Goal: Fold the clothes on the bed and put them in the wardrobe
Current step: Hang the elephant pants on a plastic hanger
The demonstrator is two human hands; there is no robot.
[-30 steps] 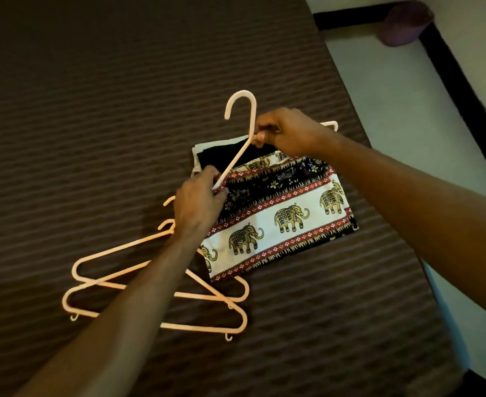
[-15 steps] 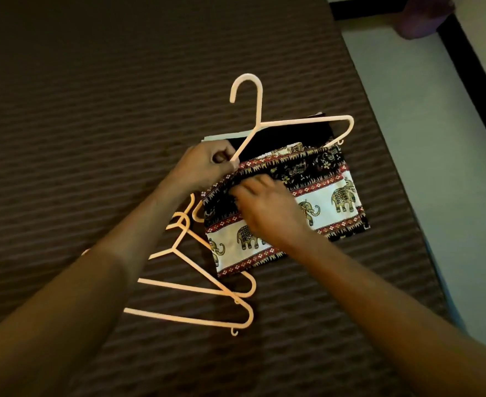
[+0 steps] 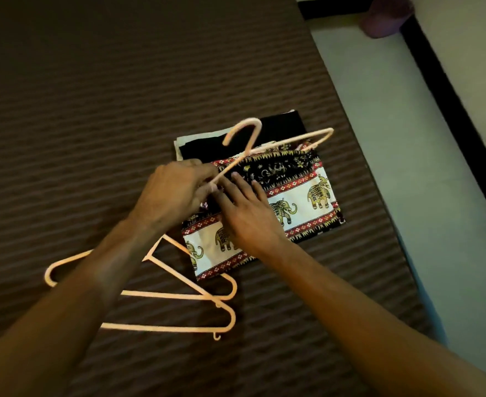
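Note:
A folded elephant-print cloth (image 3: 299, 196) lies on the brown striped bed (image 3: 93, 110), on top of a folded black garment (image 3: 279, 124) and a white one (image 3: 190, 140). A pale pink hanger (image 3: 264, 144) is tilted up over the stack's far edge. My left hand (image 3: 176, 193) grips that hanger's lower left arm. My right hand (image 3: 244, 213) rests flat on the printed cloth with straight fingers, right beside the left hand.
Two more pink hangers (image 3: 179, 296) lie on the bed in front of the stack, partly under my left forearm. The bed's right edge drops to a pale floor (image 3: 408, 138) with a dark skirting line. A purple object (image 3: 385, 15) sits at the far wall.
The hanger has been lifted and tilted off the stack by my left hand. My right hand left the hanger's neck a second ago and now lies on the printed cloth.

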